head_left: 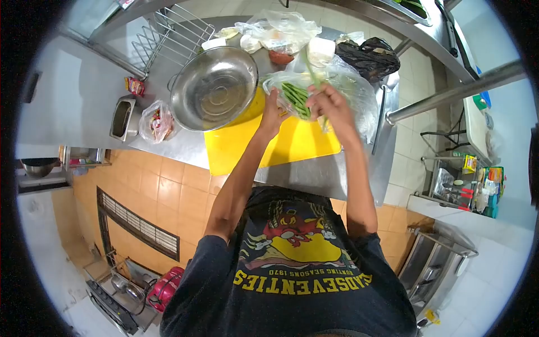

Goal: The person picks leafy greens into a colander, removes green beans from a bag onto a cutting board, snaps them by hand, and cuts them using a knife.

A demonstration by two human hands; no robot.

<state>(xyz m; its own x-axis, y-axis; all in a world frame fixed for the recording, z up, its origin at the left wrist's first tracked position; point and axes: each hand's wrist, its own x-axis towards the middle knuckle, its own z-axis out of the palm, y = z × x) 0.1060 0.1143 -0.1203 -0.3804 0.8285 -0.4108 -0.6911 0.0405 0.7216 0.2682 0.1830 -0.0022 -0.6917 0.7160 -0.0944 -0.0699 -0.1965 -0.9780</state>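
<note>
A clear plastic bag with several green beans in it lies at the far edge of the yellow cutting board. My left hand grips the left side of this bag, thumb and fingers curled at its edge. Over the beans, my right hand is closed on a long green bean that sticks up past the fingers. Whether more beans are in that hand, I cannot tell. A wide steel basin stands left of my left hand, overlapping the board's far left corner.
Behind the hands sit plastic bags, a white container and a black bag. On the left are a wire rack, a small steel pan and a tied bag. A metal rail crosses at right.
</note>
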